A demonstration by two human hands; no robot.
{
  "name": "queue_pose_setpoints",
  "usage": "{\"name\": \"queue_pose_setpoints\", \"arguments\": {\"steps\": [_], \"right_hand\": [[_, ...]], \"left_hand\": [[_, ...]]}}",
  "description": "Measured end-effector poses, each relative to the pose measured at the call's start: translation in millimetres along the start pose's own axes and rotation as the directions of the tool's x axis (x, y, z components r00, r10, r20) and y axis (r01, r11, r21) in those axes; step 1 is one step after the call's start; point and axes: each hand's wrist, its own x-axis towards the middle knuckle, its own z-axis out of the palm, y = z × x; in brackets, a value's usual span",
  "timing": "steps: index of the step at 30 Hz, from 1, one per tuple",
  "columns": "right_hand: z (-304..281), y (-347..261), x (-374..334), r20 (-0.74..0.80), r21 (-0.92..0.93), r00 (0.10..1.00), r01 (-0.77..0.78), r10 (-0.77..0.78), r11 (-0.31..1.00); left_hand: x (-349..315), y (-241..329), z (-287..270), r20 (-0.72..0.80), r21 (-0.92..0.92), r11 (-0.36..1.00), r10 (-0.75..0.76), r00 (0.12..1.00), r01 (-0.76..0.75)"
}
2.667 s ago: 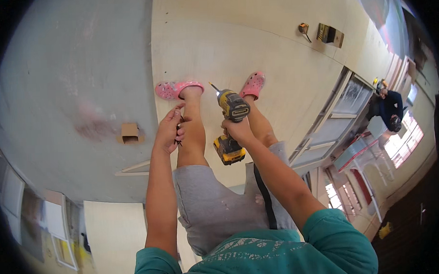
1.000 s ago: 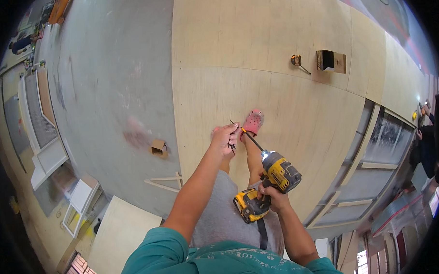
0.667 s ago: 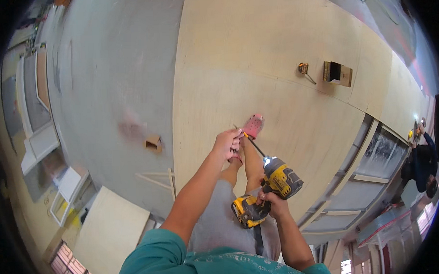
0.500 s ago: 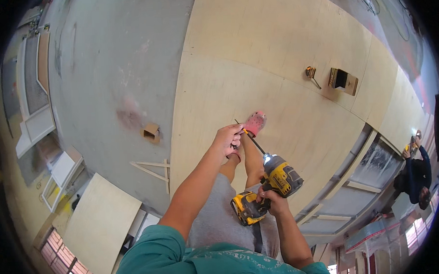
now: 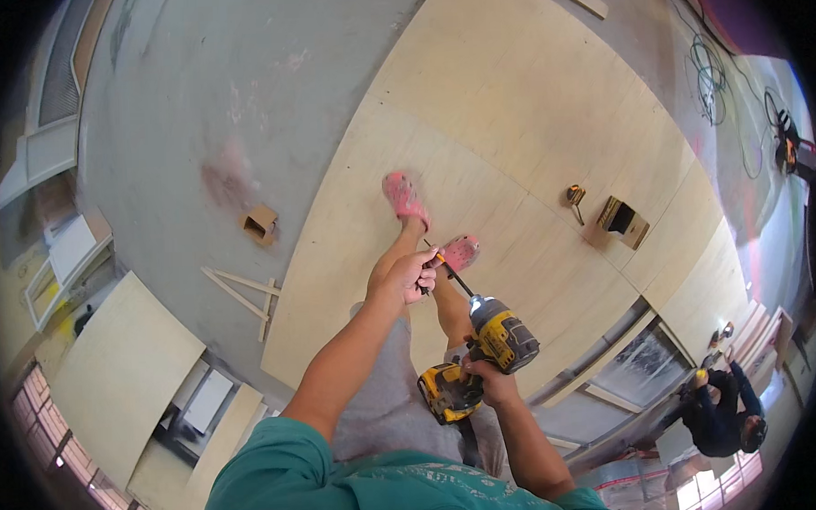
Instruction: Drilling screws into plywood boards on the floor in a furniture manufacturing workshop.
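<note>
My right hand grips the handle of a yellow and black cordless impact driver, its lamp lit. A long dark driver bit points from it up and left. At the bit's tip my left hand is closed, pinching a thin dark screw that sticks out past the fingers. Other small dark pieces show under the curled fingers, too small to tell. Both hands are held above my legs, off the wooden surface.
I stand on pale plywood sheets in pink clogs. A tape measure and an open cardboard box lie to the right, another small box on the grey floor. A framed gap is at right; beyond, another person works.
I have stepped forward, one clog now ahead of the other on the plywood. The view has turned and shifted. Both hands keep their hold, the bit still at my left fingers.
</note>
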Motion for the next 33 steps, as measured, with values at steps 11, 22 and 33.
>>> {"name": "queue_pose_setpoints", "arguments": {"steps": [11, 22, 33], "right_hand": [[67, -89, 68, -0.022, -0.347, 0.996, 0.073, -0.086, 0.935], [152, -245, 199, 0.116, -0.905, 0.915, 0.257, -0.385, 0.339], [153, -363, 350, 0.325, -0.930, 0.922, 0.270, -0.211, -0.249]], "left_hand": [[36, 109, 40, 0.068, -0.120, 0.992, 0.052, 0.996, -0.044], [113, 289, 146, -0.070, -0.030, 0.985, 0.166, 0.984, -0.168], [223, 366, 192, -0.160, -0.171, 0.932, 0.293, 0.943, -0.319]]}}
